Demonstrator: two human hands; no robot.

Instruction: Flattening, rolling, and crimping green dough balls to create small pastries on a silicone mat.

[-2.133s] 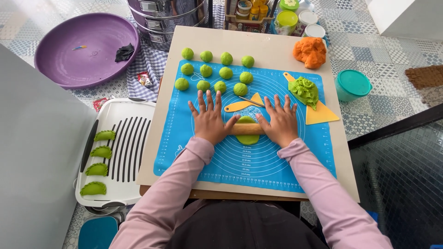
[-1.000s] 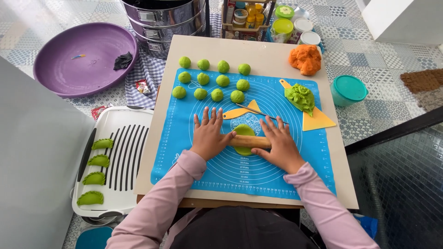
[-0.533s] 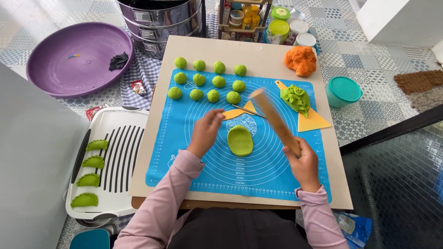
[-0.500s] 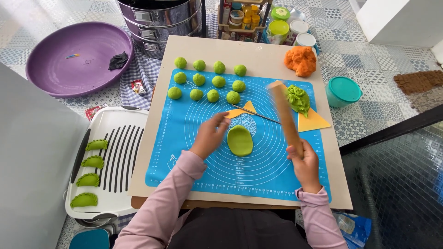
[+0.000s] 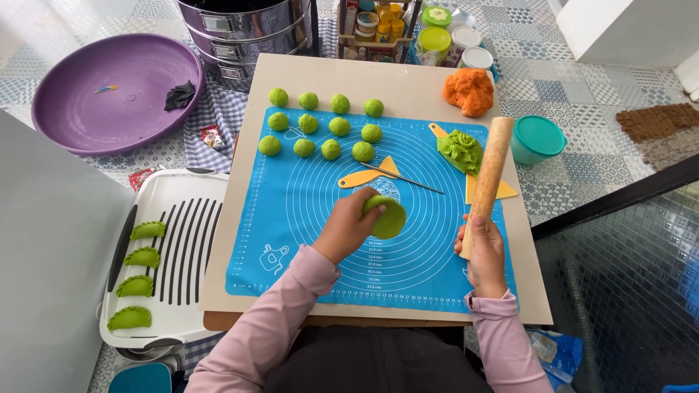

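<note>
My left hand [image 5: 346, 225] grips a flattened green dough disc [image 5: 386, 217] and lifts one edge off the blue silicone mat [image 5: 291, 218]. My right hand [image 5: 483, 247] holds the near end of a wooden rolling pin [image 5: 488, 175], which lies along the mat's right edge and points away from me. Several green dough balls [image 5: 320, 127] sit in rows at the far side of the mat. A lump of green filling [image 5: 460, 149] rests on a yellow scraper [image 5: 484, 189].
An orange dough lump [image 5: 470, 91] and a teal-lidded tub [image 5: 537, 140] sit at the far right. A white tray [image 5: 175, 218] at left holds several folded green dumplings [image 5: 138, 262]. A purple basin [image 5: 109, 91] and steel steamer pots [image 5: 247, 33] stand beyond. A second yellow scraper [image 5: 364, 176] and a thin stick lie mid-mat.
Both hands were rolling the pin over the dough. The right hand then carried the pin off to the right, and the left hand took hold of the flattened disc.
</note>
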